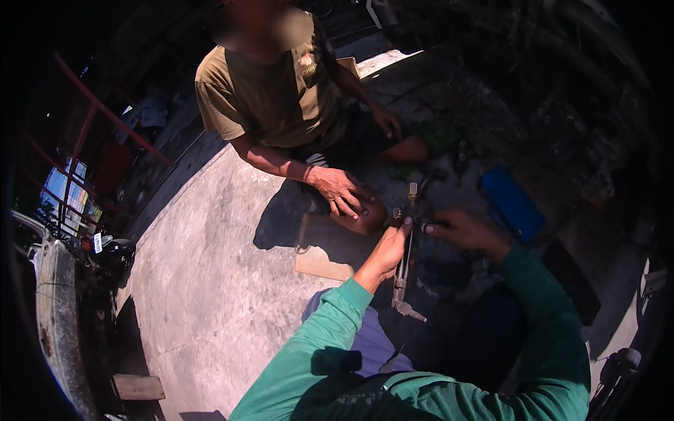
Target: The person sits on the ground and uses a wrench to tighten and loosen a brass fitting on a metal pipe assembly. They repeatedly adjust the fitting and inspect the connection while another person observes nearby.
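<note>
A gas torch (401, 282) with a long metal body stands nearly upright before me. Its angled nozzle points down toward me, and a brass fitting (413, 191) tops the far end. My left hand (385, 254) is wrapped round the body just below the side valves, thumb laid along it. At the torch's right side, the fingers of my right hand (462, 230) pinch a small dark valve knob (425, 226). Shade hides part of these fingers.
Across from me a person (274, 105) crouches, one hand (338, 189) resting on a knee. A piece of cardboard (319, 263) lies on the concrete floor (196, 281). To the right is a blue case (512, 203). A wood block (137, 387) sits at lower left.
</note>
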`<state>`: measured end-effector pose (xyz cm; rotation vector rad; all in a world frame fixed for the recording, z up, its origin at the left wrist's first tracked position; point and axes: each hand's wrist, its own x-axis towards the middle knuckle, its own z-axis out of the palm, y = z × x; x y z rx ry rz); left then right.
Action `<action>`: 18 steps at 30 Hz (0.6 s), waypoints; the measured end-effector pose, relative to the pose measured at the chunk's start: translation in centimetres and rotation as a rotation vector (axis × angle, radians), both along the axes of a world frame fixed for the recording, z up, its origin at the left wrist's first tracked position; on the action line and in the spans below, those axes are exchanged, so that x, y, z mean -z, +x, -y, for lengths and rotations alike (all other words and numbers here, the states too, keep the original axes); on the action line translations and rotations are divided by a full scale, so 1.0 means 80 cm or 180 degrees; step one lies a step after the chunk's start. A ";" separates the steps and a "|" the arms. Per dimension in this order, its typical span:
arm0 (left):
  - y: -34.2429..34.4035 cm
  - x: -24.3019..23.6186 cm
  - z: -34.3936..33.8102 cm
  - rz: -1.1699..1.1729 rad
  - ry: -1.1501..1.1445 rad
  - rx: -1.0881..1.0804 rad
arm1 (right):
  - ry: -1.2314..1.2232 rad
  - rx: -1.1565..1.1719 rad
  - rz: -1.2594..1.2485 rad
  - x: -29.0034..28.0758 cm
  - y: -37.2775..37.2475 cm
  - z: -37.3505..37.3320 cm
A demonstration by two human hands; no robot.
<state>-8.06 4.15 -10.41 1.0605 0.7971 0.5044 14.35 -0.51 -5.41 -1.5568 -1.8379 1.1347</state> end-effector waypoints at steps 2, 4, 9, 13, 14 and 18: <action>0.010 -0.010 0.009 -0.0084 0.0130 -0.0173 | -0.0560 0.0326 -0.1169 0.027 -0.010 0.006; 0.019 -0.012 0.015 -0.0036 0.0323 -0.0363 | -0.0956 0.0499 -0.2252 0.036 -0.027 0.012; 0.018 0.011 0.003 0.0119 0.0738 -0.0381 | -0.1584 0.0274 -0.3262 0.030 -0.035 0.011; 0.011 0.017 0.008 0.0311 0.0392 -0.0090 | -0.1663 0.0194 -0.2616 0.028 -0.025 0.006; 0.014 0.018 0.011 0.0325 0.0621 -0.0126 | -0.1224 0.0120 -0.2088 0.031 -0.015 -0.001; 0.007 -0.011 0.003 -0.0566 0.0687 0.0352 | 0.1068 -0.0446 0.0235 0.020 0.022 -0.028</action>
